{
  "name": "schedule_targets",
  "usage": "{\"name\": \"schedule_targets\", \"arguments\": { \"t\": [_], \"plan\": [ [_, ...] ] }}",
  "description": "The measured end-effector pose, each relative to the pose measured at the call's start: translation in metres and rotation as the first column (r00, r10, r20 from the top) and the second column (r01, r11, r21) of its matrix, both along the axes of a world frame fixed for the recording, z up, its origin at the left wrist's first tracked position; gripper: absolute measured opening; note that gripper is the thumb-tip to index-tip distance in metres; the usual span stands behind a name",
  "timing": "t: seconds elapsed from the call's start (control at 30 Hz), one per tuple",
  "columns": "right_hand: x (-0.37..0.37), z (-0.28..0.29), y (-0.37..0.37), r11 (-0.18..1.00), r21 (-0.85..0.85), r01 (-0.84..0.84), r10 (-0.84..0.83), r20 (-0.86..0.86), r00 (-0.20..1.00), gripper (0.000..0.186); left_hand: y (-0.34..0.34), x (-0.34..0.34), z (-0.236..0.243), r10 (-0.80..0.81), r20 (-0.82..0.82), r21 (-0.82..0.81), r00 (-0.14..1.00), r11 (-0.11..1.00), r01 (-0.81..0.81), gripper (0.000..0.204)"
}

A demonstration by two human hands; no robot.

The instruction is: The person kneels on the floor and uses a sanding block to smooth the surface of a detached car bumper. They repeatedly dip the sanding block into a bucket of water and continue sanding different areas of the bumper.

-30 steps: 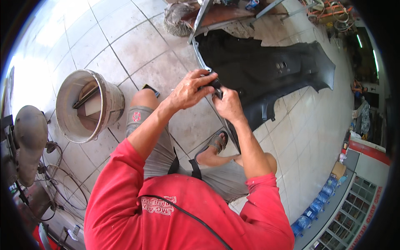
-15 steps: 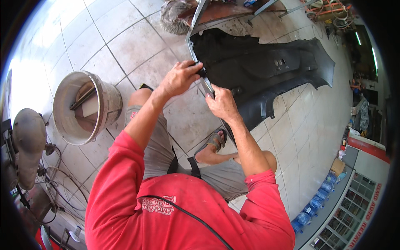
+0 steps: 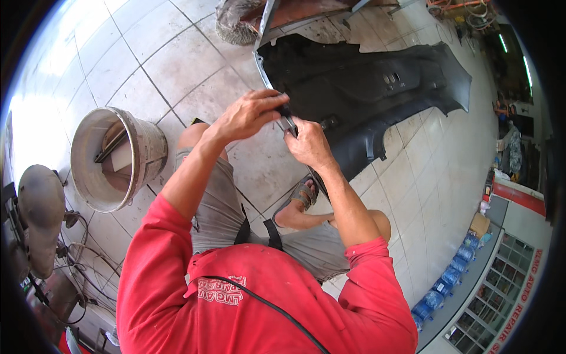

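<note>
A black car fender [image 3: 359, 82] leans out over the floor in front of me, its narrow pale edge facing me. My left hand [image 3: 244, 117] is closed, its fingertips pressing a small dark pad-like piece [image 3: 284, 110] against that edge; its exact kind is hidden under the fingers. Just below and to the right, my right hand [image 3: 311, 145] grips the same edge with the thumb on the near side. Part of the fender's lower end passes behind my right forearm.
A dirty white bucket [image 3: 161, 154] with flat scraps inside stands left on the tiled floor [image 3: 183, 56]. Farther left are a motorcycle seat [image 3: 41, 215] and loose cables [image 3: 88, 253]. A metal stand [image 3: 365, 5] is at the top; blue water bottles [image 3: 442, 286] line the right wall.
My left hand has slid slightly down along the fender's edge with the dark piece, nearing my right hand. The right hand keeps its grip. The whole view has shifted a little.
</note>
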State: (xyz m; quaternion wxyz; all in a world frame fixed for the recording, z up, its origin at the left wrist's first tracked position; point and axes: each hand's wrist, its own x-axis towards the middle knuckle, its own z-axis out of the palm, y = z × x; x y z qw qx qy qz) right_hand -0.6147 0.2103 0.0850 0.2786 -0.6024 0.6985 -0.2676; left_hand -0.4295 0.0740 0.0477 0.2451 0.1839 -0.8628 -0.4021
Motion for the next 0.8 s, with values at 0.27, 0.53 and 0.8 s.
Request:
{"name": "schedule_targets", "arguments": {
  "t": [0.27,0.53,0.8],
  "plan": [
    [-0.012,0.012,0.002,0.998,0.044,0.034,-0.040,0.150,0.988,0.031,0.054,0.004,0.025,0.038,-0.298,0.384,0.954,0.920,0.084,0.050],
    [-0.010,0.003,-0.008,0.984,0.075,0.164,-0.179,0.524,0.832,0.074,0.036,-0.032,-0.038,0.702,-0.227,0.833,0.675,0.499,-0.239,0.063],
    [-0.010,-0.010,-0.009,0.931,0.152,0.330,-0.364,0.387,0.847,0.077,0.097,-0.058,-0.004,0.678,-0.286,0.513,0.677,0.705,-0.490,0.058]
  ]
}}
